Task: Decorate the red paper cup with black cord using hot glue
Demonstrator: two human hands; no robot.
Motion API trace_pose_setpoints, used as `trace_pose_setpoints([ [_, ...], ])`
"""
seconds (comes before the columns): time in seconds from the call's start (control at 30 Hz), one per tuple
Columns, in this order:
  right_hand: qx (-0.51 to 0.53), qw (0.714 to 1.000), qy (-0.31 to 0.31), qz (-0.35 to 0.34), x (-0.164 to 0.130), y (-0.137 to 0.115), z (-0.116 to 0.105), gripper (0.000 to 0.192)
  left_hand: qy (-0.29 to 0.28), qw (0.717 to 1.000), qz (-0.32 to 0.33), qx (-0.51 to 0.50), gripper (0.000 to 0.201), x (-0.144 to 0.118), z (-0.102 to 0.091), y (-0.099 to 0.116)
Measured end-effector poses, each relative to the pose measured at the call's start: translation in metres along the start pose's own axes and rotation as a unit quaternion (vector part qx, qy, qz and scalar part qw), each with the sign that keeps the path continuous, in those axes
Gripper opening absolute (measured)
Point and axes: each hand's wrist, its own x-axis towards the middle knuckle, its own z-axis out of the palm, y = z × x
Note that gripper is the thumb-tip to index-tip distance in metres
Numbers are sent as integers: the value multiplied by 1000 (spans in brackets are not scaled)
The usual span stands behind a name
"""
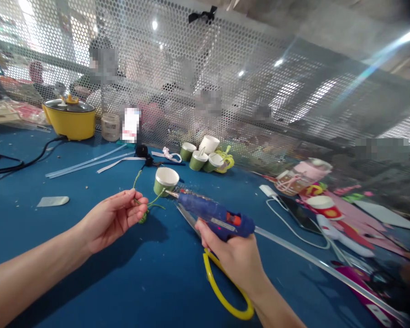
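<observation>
The left hand (pixel 114 218) pinches a thin green cord (pixel 146 205) between thumb and fingertips, fingers nearly closed, holding it just above the blue table (pixel 89 282) near its middle. One end of the cord runs up to a small green paper cup (pixel 166 181) standing upright just beyond the hand; the cup's white inside shows nothing in it. The right hand (pixel 232 255) is wrapped around the grip of a blue glue gun (pixel 215 214), fingers closed on it, nozzle aimed at the cup's near side where the cord meets it. Judged from that aim, the cord is held taut so the nozzle can reach the joint. Yellow-handled scissors (pixel 222 291) lie flat under the right wrist.

Toward the far edge, several more green cups (pixel 200 159) lie clustered, some tipped on their sides; contents cannot be told. A yellow pot (pixel 70 118) with a glass lid sits at the far left corner, beside a glass jar (pixel 110 126). Clear glue sticks (pixel 89 162) lie flat on the table. A phone (pixel 299 214) with a white cable rests toward the right edge.
</observation>
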Motion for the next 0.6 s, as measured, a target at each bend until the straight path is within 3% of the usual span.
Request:
trace_pose_setpoints([
  [0.23,-43,998,24,-31,0,1,1,18,-7,1000,-1,2,29,0,0,1],
  [0.6,-78,993,24,-91,-3,1,-1,24,-7,1000,12,13,29,-1,0,-1],
])
